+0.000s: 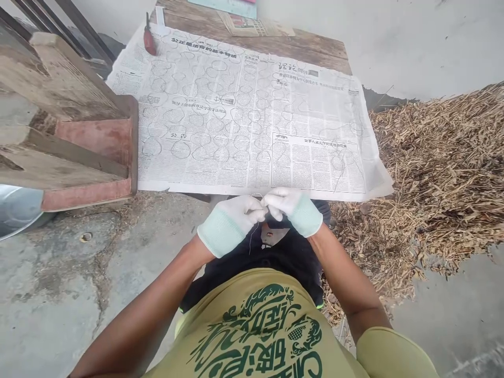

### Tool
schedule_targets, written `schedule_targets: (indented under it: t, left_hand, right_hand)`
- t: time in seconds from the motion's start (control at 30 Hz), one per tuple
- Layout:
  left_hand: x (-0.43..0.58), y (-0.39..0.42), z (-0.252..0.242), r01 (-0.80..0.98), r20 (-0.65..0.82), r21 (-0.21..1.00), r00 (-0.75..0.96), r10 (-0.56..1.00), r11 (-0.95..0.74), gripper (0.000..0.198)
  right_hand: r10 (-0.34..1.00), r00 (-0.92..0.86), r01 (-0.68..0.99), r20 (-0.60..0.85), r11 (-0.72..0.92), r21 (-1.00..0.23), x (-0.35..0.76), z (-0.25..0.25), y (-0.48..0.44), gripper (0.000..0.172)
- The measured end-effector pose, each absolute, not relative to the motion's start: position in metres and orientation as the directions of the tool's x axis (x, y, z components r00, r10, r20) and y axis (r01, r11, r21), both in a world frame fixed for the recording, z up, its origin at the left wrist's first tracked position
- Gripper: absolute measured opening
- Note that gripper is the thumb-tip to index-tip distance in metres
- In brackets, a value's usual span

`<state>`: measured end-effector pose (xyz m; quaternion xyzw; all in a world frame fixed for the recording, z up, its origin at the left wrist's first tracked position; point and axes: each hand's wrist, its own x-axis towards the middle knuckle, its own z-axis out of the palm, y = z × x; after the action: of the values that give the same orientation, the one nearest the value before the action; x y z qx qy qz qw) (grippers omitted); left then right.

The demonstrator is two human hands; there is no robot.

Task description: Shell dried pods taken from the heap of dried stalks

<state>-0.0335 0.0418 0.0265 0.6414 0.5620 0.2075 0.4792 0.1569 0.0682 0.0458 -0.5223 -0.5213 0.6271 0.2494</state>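
Both my hands wear white gloves with pale green cuffs and meet in front of my body, just below the near edge of a newspaper (244, 121). My left hand (232, 220) and my right hand (293, 209) are closed in pinches that touch each other, holding a thin thread (254, 233) whose loose end hangs down between them. Many loops of thin thread lie in rows across the newspaper, which is spread over a low wooden table (315, 50). A dark cloth (283, 254) lies on my lap under the hands.
A worn wooden bench or stool (71, 136) stands at the left, with a metal basin rim (16, 210) below it. A heap of dry straw (437, 173) fills the right. A small red-handled tool (149, 39) rests at the newspaper's far left corner. Concrete floor (79, 283) lies around.
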Motion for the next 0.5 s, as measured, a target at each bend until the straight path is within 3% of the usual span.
schedule_targets:
  t: [0.13,0.5]
  left_hand:
    - [-0.038,0.047,0.027,0.546,-0.297,0.836,0.355,0.886,0.061,0.028]
    - [-0.047,0.052,0.034,0.541,-0.292,0.841,0.483,0.826,-0.019,0.023]
  right_hand:
    - [0.84,-0.36,0.228,-0.407,-0.344,-0.911,0.158,0.041,0.066,0.028]
    - [0.813,-0.435,0.126,-0.387,-0.371,-0.92,0.156,0.033,0.059,0.025]
